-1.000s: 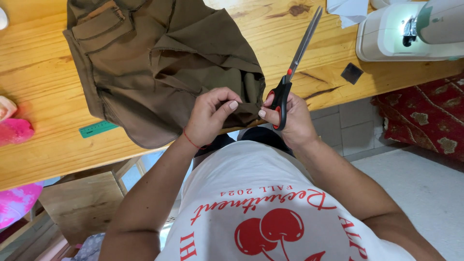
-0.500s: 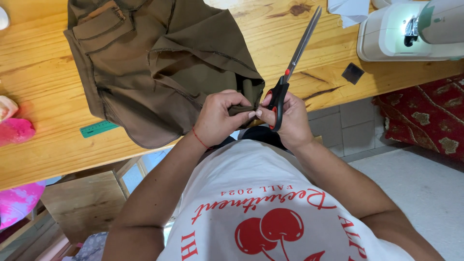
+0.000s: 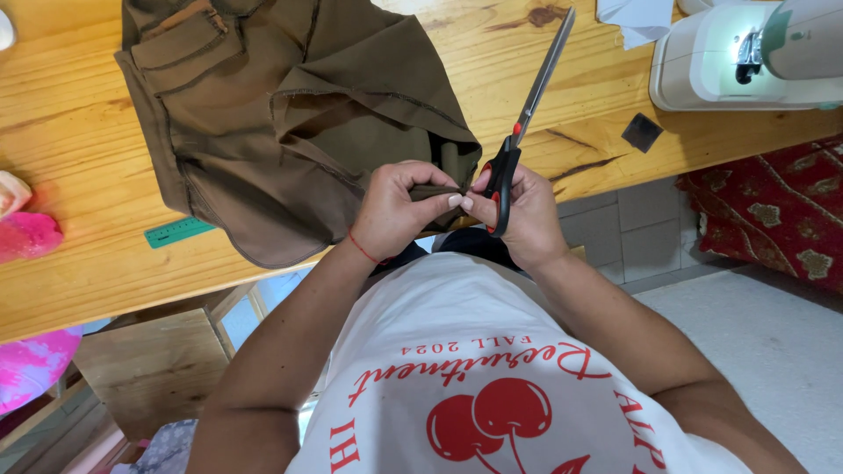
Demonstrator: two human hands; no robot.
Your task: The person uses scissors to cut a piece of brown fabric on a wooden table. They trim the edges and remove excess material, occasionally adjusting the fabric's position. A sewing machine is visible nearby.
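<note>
An olive-brown garment (image 3: pixel 290 114) with a pocket lies spread on the wooden table (image 3: pixel 79 237). My left hand (image 3: pixel 399 211) pinches a folded edge of that fabric at the table's front edge. My right hand (image 3: pixel 518 211) touches the same edge with its fingertips and holds a pair of scissors (image 3: pixel 525 114) by the black and red handles. The blades are closed and point up and away over the table.
A white sewing machine (image 3: pixel 746 53) with its lamp on stands at the right end of the table. A small dark fabric scrap (image 3: pixel 642 132) lies near it. A green ruler (image 3: pixel 178 232) peeks from under the garment. Pink cloth (image 3: pixel 26 233) lies at the left.
My left hand has closed tighter on the fabric edge and both hands have come together, fingertips meeting. The scissors stay in my right hand, blades still pointing away.
</note>
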